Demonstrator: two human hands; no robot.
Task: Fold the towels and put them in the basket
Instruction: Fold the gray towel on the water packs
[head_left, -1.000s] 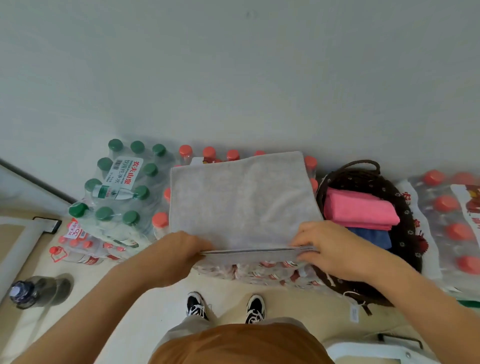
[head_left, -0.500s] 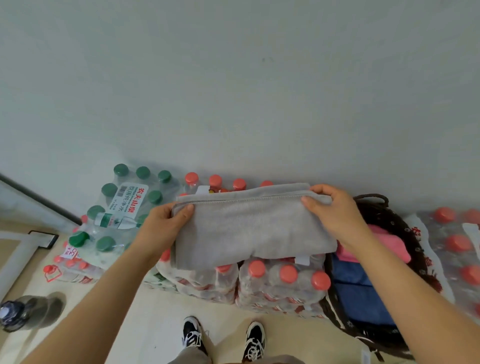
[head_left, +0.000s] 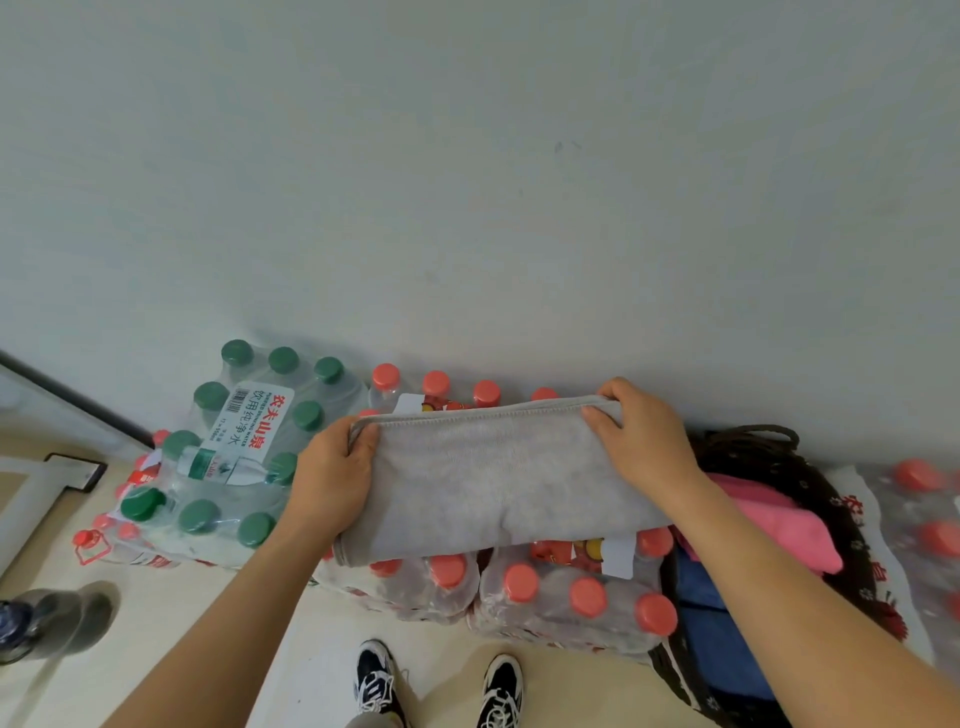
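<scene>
- Dark bottle (head_left: 31, 623) lying on the floor (head_left: 182, 649) at far 9 o'clock, blurred.
- Green-cap water pack (head_left: 234, 447), shrink-wrapped, white label with red characters on top; stacked on a red-cap pack below it.
- Left hand (head_left: 332, 483) at the grey towel's left end, grip clenched on the cloth: thumb on top at the far corner, fingers tucked under.
- Grey towel (head_left: 493, 478) centre frame, folded into a wide band, stitched edge along the far side at 12 o'clock, fold at the near side. It lies across the red-cap water packs (head_left: 561, 597), which serve as the surface.
- Red caps show beyond the towel at 12 o'clock and just under its near edge at 6 o'clock.
- Shoes (head_left: 436, 686), black and white, on the floor at 6 o'clock.
- Right hand (head_left: 644, 441) at the towel's right end, grip clenched on the far right corner, fingers curled over the stitched edge, palm on the cloth.
- Dark woven basket (head_left: 841, 519) at 3 o'clock of the towel, just beside the packs; handle at its far side.
- Pink towel (head_left: 779, 519), folded, inside the basket, partly behind the right forearm; blue towel (head_left: 717, 639) under it.
- More red-cap bottles (head_left: 930, 535) in wrap at far 3 o'clock, past the basket.
- Plain pale wall (head_left: 467, 182) fills the upper half.
</scene>
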